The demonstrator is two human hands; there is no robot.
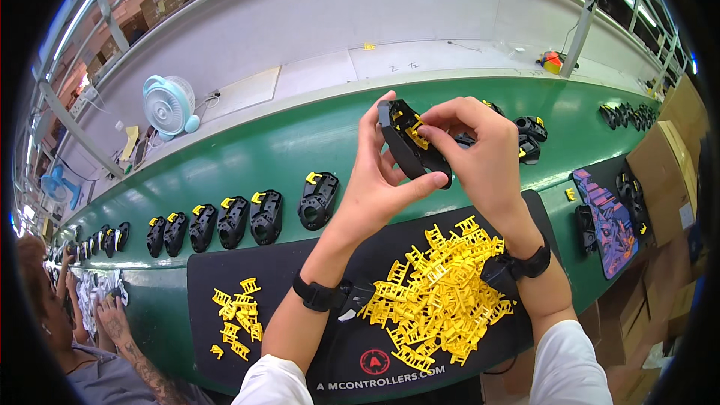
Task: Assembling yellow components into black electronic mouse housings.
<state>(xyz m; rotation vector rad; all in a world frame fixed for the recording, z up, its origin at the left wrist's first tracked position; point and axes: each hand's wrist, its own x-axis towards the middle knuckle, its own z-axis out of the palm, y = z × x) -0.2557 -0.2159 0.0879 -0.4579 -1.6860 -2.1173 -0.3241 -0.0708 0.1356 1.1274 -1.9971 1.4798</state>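
Note:
Above the dark mat [204, 285], my left hand [367, 191] is wrapped round a black plastic housing [409, 157], holding it tilted with its hollow side showing. Thumb and fingers of my right hand [480, 154] pinch a yellow plastic clip [415, 136] at that hollow side; whether it is seated there I cannot tell. Below my hands a large heap of yellow ladder-shaped clips [442, 300] covers part of the mat. A smaller group of yellow clips [240, 316] lies left of my left forearm. Black bands with small boxes circle both wrists.
Black housings with yellow clips [266, 217] stand in a row on the green bench [247, 157]; more lie beyond my right hand. A light-blue fan [166, 107] stands at the back left. A co-worker's hand [112, 320] is at lower left. Cardboard boxes [660, 172] flank the right.

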